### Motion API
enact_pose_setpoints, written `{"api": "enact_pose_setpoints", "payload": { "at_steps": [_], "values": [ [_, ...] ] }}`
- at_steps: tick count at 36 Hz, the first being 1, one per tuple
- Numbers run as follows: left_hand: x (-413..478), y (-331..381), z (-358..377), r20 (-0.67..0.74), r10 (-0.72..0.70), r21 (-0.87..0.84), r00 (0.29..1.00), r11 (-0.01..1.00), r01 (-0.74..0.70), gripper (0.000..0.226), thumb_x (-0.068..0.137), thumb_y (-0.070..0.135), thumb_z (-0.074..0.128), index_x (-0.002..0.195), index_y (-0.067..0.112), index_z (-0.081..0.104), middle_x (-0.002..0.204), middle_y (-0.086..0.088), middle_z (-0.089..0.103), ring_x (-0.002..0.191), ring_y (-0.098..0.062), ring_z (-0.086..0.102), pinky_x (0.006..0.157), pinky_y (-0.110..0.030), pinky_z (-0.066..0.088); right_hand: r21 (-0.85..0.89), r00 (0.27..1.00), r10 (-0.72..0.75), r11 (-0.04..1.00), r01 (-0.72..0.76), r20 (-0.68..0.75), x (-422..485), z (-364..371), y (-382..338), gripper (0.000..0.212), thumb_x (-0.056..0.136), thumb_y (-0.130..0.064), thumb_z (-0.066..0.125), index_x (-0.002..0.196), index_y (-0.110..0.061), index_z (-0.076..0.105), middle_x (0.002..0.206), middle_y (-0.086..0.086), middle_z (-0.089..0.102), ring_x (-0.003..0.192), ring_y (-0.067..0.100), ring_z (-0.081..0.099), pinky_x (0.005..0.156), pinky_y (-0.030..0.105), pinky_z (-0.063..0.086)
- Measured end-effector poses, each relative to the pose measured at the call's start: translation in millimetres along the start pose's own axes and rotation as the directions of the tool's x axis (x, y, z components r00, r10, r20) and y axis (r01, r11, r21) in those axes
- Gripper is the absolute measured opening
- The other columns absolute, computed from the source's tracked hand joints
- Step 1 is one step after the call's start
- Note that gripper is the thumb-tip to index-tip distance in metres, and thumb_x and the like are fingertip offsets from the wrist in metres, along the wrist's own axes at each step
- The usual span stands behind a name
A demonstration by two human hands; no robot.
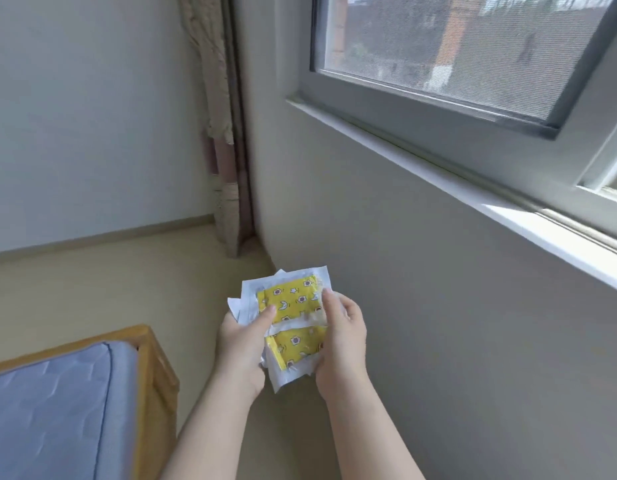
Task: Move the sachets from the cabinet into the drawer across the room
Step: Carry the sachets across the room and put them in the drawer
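I hold the sachets (293, 303) in two hands.
My left hand (241, 344) and right hand (341, 341) both grip the yellow stack at 6 o'clock, over the floor (92, 278), with the bed (51, 410) at 8 o'clock.

Single view, worn at the person's head, wide-angle, aimed forward and down. The frame is rolled: the grey-framed window with mesh screen (456, 53) and its white sill (528, 226) slant down to the right. Nearest the lens, both bare forearms rise from the bottom edge to the left hand (243, 344) and right hand (341, 344), which grip the stack of white-edged yellow patterned sachets (293, 303) at lower centre. A blue quilted mattress in a wooden frame (51, 410) cuts the lower-left corner. The beige patterned curtain (224, 150) marks the far room corner.
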State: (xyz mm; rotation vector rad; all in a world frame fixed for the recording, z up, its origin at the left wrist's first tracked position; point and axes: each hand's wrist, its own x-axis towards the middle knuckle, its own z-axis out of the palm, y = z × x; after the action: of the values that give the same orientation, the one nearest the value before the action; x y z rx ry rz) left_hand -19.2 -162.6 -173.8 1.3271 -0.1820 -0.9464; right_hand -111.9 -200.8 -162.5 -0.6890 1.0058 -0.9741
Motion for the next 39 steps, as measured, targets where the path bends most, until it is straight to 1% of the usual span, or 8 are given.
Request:
{"api": "enact_pose_setpoints", "payload": {
  "at_steps": [2,6,12,17,23,31,34,39],
  "values": [
    [28.9,17.1,11.5,-0.061,0.032,-0.022,0.998,0.999,-0.034,0.017,0.089,0.009,0.063,0.105,0.009,0.061,0.093,-0.012,0.069,0.077,-0.031,0.068,0.07,-0.05,0.056,-0.086,0.996,-0.001,0.996,0.009,0.09,30.8,18.3,-12.4,0.017,0.088,-0.021,0.063,0.104,-0.018,0.056,0.095,0.004,0.067,0.082,0.021,0.067,0.066,0.033,0.056],
    [84.8,56.3,30.4,-0.188,0.107,-0.045,0.976,0.992,-0.117,0.009,0.087,0.01,0.065,0.094,0.012,0.06,0.083,-0.008,0.068,0.066,-0.025,0.066,0.051,-0.032,0.054,-0.227,0.974,-0.001,0.972,0.053,0.225,92.5,61.1,-37.1,0.017,0.087,-0.014,0.063,0.103,-0.019,0.058,0.093,0.003,0.07,0.083,0.022,0.069,0.072,0.036,0.058],
    [157.6,108.6,26.0,-0.362,0.225,0.004,0.905,0.971,-0.239,0.016,0.087,0.016,0.067,0.082,0.018,0.052,0.08,-0.005,0.064,0.066,-0.024,0.064,0.061,-0.037,0.055,-0.382,0.93,-0.04,0.905,0.189,0.366,169.9,144.2,-39.4,0.008,0.084,-0.019,0.066,0.089,-0.023,0.061,0.088,0.0,0.072,0.083,0.022,0.07,0.083,0.046,0.055],
    [224.9,140.8,-4.8,-0.488,0.247,0.016,0.837,0.961,-0.275,0.017,0.087,0.017,0.066,0.081,0.017,0.05,0.079,-0.005,0.063,0.062,-0.021,0.062,0.051,-0.028,0.048,-0.444,0.899,0.014,0.873,0.202,0.438,217.8,218.8,-16.8,0.005,0.085,-0.021,0.064,0.085,-0.023,0.061,0.085,-0.001,0.071,0.083,0.022,0.069,0.083,0.046,0.055],
    [324.7,196.2,-46.9,-0.525,0.242,-0.019,0.816,0.955,-0.296,0.014,0.088,0.016,0.065,0.084,0.018,0.051,0.08,-0.003,0.063,0.062,-0.02,0.062,0.049,-0.025,0.048,-0.453,0.867,0.021,0.858,0.24,0.499,278.4,328.3,4.6,0.008,0.087,-0.015,0.062,0.082,-0.02,0.058,0.079,-0.001,0.068,0.078,0.022,0.068,0.079,0.043,0.056],
    [452.9,304.4,-95.7,-0.512,0.297,-0.038,0.806,0.929,-0.367,0.01,0.088,0.013,0.064,0.085,0.018,0.057,0.082,-0.003,0.066,0.067,-0.022,0.064,0.062,-0.035,0.055,-0.371,0.871,0.014,0.908,0.195,0.49,345.8,488.1,6.0,0.008,0.087,-0.016,0.064,0.086,-0.022,0.058,0.081,-0.003,0.067,0.073,0.016,0.067,0.07,0.032,0.056],
    [491.1,327.5,-109.4,-0.559,0.285,-0.071,0.779,0.919,-0.388,0.009,0.088,0.013,0.064,0.086,0.019,0.057,0.083,-0.003,0.066,0.069,-0.023,0.065,0.066,-0.039,0.057,-0.304,0.888,0.049,0.947,0.104,0.457,368.6,530.9,11.0,0.016,0.085,-0.015,0.066,0.096,-0.018,0.055,0.087,0.0,0.065,0.07,0.012,0.064,0.058,0.023,0.051],
    [554.8,361.5,-136.0,-0.681,0.247,-0.131,0.689,0.885,-0.447,0.015,0.09,0.013,0.061,0.081,0.02,0.052,0.08,-0.001,0.063,0.068,-0.023,0.062,0.065,-0.036,0.055,-0.264,0.836,0.225,0.959,-0.1,0.501,405.3,600.1,37.8,0.034,0.082,-0.015,0.069,0.112,-0.012,0.054,0.1,0.011,0.069,0.081,0.024,0.07,0.065,0.031,0.057]
  ]
}}
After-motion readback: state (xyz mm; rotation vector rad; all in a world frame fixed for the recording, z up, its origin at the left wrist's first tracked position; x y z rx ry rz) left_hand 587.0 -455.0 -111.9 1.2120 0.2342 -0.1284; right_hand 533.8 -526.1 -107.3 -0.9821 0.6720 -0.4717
